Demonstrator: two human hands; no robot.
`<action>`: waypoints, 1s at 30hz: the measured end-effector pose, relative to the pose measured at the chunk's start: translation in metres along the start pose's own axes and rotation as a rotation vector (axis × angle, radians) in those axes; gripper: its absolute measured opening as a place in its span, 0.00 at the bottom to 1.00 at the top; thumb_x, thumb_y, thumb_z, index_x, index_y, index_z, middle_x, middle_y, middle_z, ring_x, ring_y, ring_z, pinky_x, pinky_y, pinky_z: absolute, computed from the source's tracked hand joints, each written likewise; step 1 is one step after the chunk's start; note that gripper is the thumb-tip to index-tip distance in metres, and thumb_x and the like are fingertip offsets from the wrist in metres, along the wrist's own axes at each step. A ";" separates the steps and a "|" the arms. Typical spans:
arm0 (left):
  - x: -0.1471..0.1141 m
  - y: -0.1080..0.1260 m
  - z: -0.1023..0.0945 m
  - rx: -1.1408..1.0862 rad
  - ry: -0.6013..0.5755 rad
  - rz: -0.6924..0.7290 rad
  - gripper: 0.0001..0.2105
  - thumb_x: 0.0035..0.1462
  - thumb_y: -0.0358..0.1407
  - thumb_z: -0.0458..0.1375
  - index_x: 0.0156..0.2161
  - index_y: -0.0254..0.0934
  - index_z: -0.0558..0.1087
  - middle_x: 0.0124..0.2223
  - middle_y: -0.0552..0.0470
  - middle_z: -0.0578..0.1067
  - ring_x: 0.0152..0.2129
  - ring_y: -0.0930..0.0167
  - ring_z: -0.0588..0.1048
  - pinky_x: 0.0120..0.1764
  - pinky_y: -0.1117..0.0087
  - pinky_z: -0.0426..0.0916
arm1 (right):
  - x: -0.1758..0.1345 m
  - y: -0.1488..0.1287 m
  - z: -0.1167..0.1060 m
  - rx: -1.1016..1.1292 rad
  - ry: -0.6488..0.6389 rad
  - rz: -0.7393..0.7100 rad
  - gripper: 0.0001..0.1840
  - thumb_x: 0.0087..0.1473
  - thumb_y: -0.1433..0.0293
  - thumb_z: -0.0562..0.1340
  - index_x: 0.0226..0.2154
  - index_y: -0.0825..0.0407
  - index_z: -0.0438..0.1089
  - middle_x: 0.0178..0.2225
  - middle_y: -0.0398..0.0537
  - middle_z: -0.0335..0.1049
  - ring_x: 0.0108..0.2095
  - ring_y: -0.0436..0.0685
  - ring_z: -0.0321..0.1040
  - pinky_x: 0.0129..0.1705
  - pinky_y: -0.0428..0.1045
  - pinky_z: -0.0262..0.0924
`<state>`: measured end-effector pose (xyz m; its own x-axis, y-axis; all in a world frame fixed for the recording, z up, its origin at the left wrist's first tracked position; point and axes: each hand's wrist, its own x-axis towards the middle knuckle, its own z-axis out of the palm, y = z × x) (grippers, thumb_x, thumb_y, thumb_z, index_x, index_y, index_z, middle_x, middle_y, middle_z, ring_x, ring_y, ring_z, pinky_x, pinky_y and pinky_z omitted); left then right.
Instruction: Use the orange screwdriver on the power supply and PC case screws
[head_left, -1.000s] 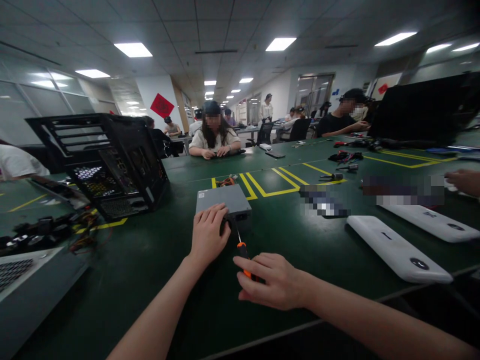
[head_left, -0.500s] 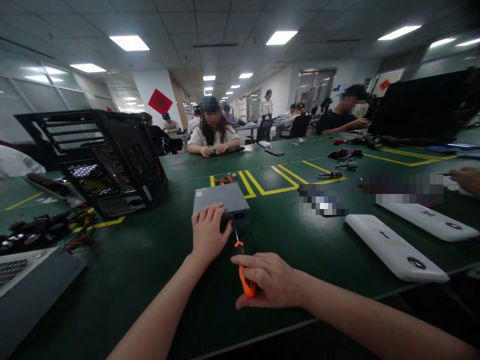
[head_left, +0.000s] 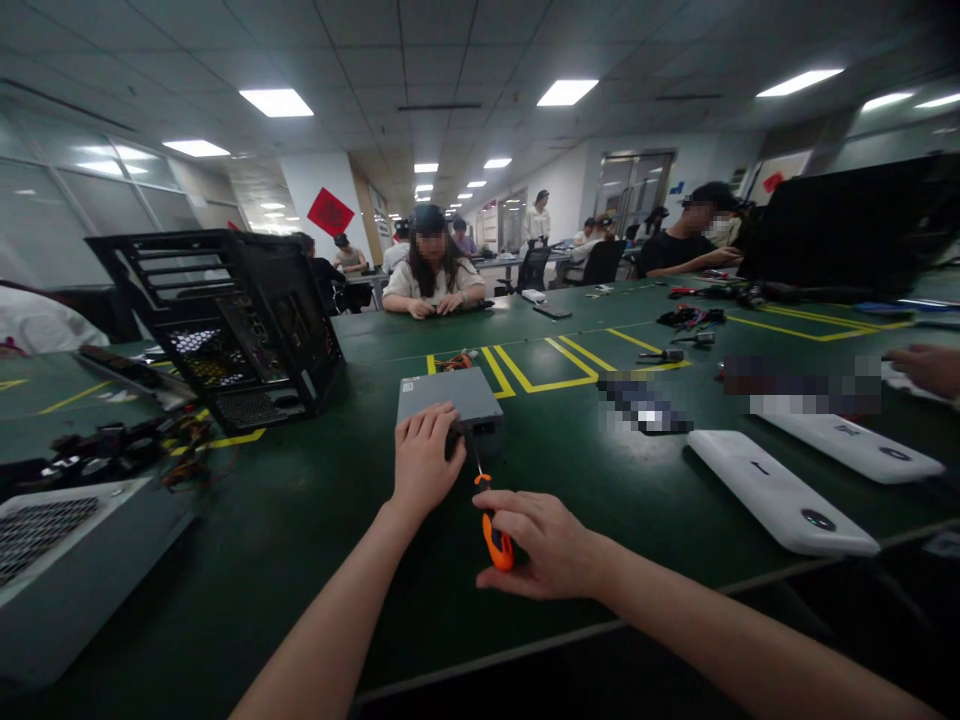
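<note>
A grey metal computer power supply (head_left: 450, 390) lies on the green table in front of me, with coloured cables behind it. My left hand (head_left: 427, 455) grips its near left corner, fingers across the top and thumb down at the near side. In my right hand (head_left: 544, 545) is an orange and black screwdriver (head_left: 496, 540), held by its handle between thumb and fingers. Its thin shaft points away from me to the near face of the power supply, below the socket. Whether the tip sits in a screw is too small to make out.
To the left stand an open black computer case (head_left: 240, 320) and a larger grey metal box (head_left: 82, 570) near loose cables (head_left: 187, 450). Two white devices (head_left: 780, 490) lie on the right, beyond them a co-worker's hand (head_left: 926, 368). Another person sits across the table (head_left: 367, 560).
The whole view has shifted slightly, with things on the left now further right. Both hands keep their holds on the power supply and the screwdriver.
</note>
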<state>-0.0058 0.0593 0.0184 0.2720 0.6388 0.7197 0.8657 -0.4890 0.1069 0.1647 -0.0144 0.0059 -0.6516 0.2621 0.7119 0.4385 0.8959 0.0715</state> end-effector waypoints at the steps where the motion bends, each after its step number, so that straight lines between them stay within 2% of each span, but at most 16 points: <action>1: 0.000 0.000 0.000 -0.001 0.000 0.002 0.13 0.50 0.34 0.51 0.43 0.41 0.65 0.50 0.50 0.67 0.48 0.66 0.62 0.47 0.62 0.53 | 0.001 -0.001 -0.002 -0.006 -0.042 -0.010 0.20 0.49 0.59 0.55 0.40 0.56 0.57 0.42 0.59 0.64 0.38 0.55 0.65 0.32 0.48 0.61; 3: 0.000 0.000 -0.001 -0.003 -0.002 0.008 0.13 0.50 0.34 0.51 0.43 0.41 0.65 0.50 0.50 0.67 0.48 0.66 0.62 0.47 0.61 0.53 | 0.004 -0.003 -0.006 -0.049 -0.117 -0.054 0.20 0.50 0.62 0.53 0.44 0.55 0.57 0.42 0.60 0.62 0.40 0.56 0.64 0.33 0.49 0.61; 5: -0.001 0.001 -0.002 -0.006 -0.007 0.014 0.14 0.50 0.33 0.51 0.44 0.41 0.65 0.50 0.50 0.67 0.48 0.66 0.62 0.47 0.61 0.53 | 0.007 -0.005 -0.009 -0.095 -0.137 -0.095 0.18 0.51 0.64 0.52 0.45 0.53 0.58 0.42 0.60 0.62 0.41 0.57 0.63 0.32 0.49 0.61; 7: -0.001 0.002 -0.004 -0.011 -0.014 0.020 0.14 0.50 0.33 0.51 0.44 0.41 0.65 0.50 0.51 0.67 0.48 0.66 0.62 0.47 0.61 0.53 | 0.008 -0.006 -0.011 -0.105 -0.110 -0.116 0.17 0.52 0.63 0.51 0.43 0.54 0.60 0.41 0.59 0.63 0.41 0.56 0.63 0.31 0.48 0.60; 10: -0.002 0.003 -0.006 -0.016 -0.026 0.025 0.14 0.50 0.33 0.51 0.44 0.41 0.65 0.50 0.51 0.67 0.48 0.66 0.62 0.46 0.61 0.54 | 0.006 -0.005 -0.010 -0.077 -0.069 -0.105 0.16 0.51 0.63 0.53 0.40 0.56 0.60 0.42 0.58 0.63 0.36 0.53 0.64 0.30 0.47 0.60; 13: -0.002 0.005 -0.006 -0.015 -0.027 0.022 0.15 0.49 0.33 0.52 0.44 0.42 0.65 0.49 0.50 0.68 0.47 0.65 0.62 0.46 0.61 0.54 | 0.004 -0.005 -0.008 -0.062 -0.079 -0.092 0.16 0.50 0.62 0.53 0.38 0.57 0.61 0.42 0.57 0.63 0.31 0.52 0.64 0.30 0.47 0.59; 18: -0.002 0.006 -0.004 -0.021 -0.014 0.010 0.14 0.50 0.34 0.51 0.44 0.41 0.65 0.49 0.49 0.68 0.47 0.65 0.63 0.45 0.60 0.54 | 0.008 -0.005 -0.006 -0.088 -0.127 -0.094 0.18 0.50 0.60 0.53 0.41 0.54 0.61 0.41 0.57 0.63 0.34 0.53 0.64 0.31 0.48 0.59; 21: -0.002 0.006 -0.003 -0.025 -0.013 -0.005 0.14 0.49 0.35 0.52 0.44 0.41 0.65 0.49 0.49 0.68 0.47 0.64 0.63 0.46 0.59 0.53 | 0.009 -0.005 -0.005 -0.116 -0.112 -0.112 0.18 0.50 0.58 0.53 0.41 0.51 0.61 0.39 0.57 0.63 0.35 0.54 0.64 0.30 0.48 0.59; 25: -0.002 0.005 -0.003 -0.025 -0.016 -0.013 0.14 0.49 0.33 0.51 0.44 0.41 0.65 0.50 0.50 0.67 0.47 0.65 0.62 0.46 0.60 0.53 | 0.004 -0.004 -0.002 -0.074 -0.028 -0.074 0.20 0.48 0.55 0.55 0.35 0.54 0.61 0.38 0.56 0.64 0.32 0.53 0.65 0.29 0.47 0.59; 28: -0.002 0.005 -0.002 -0.027 -0.012 -0.013 0.13 0.50 0.33 0.51 0.43 0.41 0.65 0.50 0.51 0.67 0.47 0.66 0.62 0.47 0.61 0.52 | 0.002 -0.003 -0.002 0.014 0.008 -0.030 0.22 0.48 0.56 0.55 0.37 0.57 0.59 0.40 0.57 0.64 0.34 0.53 0.65 0.31 0.47 0.61; 30: -0.002 0.005 -0.002 -0.030 -0.006 -0.019 0.13 0.50 0.33 0.51 0.43 0.41 0.65 0.49 0.51 0.67 0.47 0.66 0.62 0.47 0.61 0.52 | 0.002 -0.003 -0.005 0.041 -0.026 -0.030 0.20 0.49 0.59 0.53 0.40 0.58 0.58 0.40 0.59 0.64 0.37 0.55 0.65 0.32 0.47 0.61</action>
<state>-0.0024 0.0548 0.0188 0.2584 0.6512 0.7136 0.8576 -0.4947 0.1409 0.1647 -0.0181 0.0104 -0.6805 0.2433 0.6911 0.3925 0.9176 0.0634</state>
